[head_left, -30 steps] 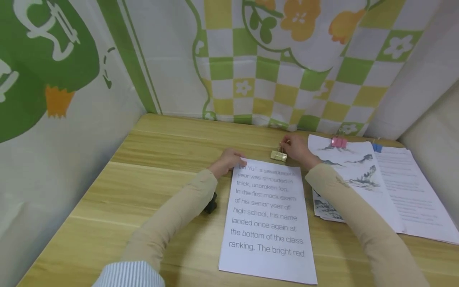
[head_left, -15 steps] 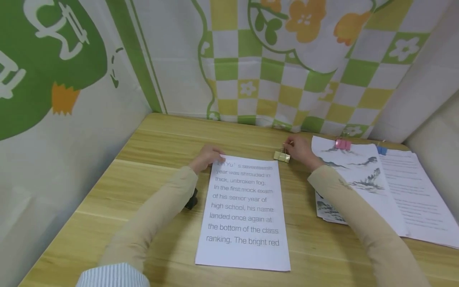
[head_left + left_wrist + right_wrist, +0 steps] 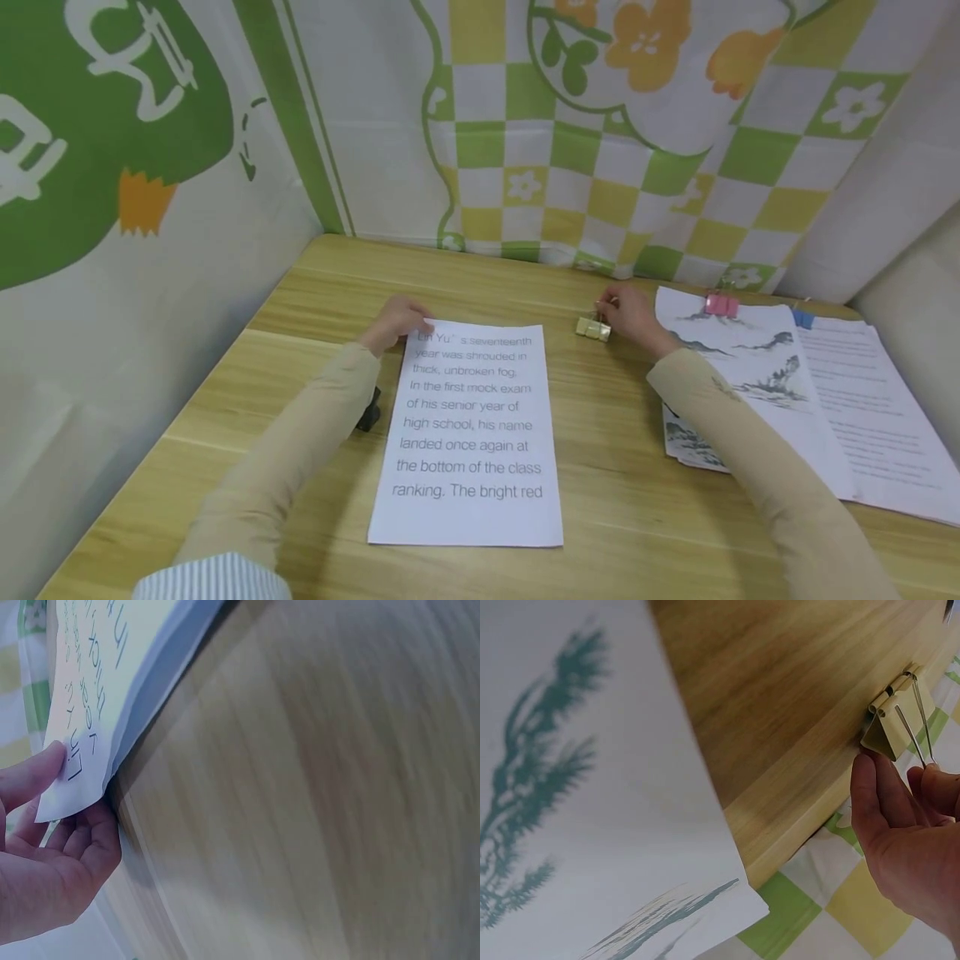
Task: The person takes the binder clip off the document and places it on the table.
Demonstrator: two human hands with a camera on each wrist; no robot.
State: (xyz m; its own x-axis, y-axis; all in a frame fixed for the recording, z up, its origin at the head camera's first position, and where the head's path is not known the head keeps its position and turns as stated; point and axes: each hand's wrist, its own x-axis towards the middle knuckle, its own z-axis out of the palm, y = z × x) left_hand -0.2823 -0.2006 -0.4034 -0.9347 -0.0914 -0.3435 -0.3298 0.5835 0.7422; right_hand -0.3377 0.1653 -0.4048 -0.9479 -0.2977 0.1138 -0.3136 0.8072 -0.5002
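My left hand (image 3: 396,323) pinches the upper left corner of a thin stack of printed paper (image 3: 465,433). In the left wrist view the thumb lies on top of the paper (image 3: 86,697) and the other fingers are beneath it. To the right, my right hand (image 3: 628,315) holds a gold binder clip (image 3: 593,328) by its wire handle. The right wrist view shows the thumb and fingers at the handle's end, with the clip body (image 3: 901,712) beyond the fingertips. Nothing is between the clip's jaws. Paper and clip are apart.
At the right lie ink-landscape sheets (image 3: 772,400) with a pink binder clip (image 3: 722,305). They overlap printed sheets (image 3: 877,408) with a blue binder clip (image 3: 803,319). A black object (image 3: 369,412) sits beside the left forearm. A patterned curtain (image 3: 570,167) hangs behind the table.
The left hand has moved left with the paper stack, widening its distance from the gold binder clip. The right hand keeps its hold on the clip and has hardly moved.
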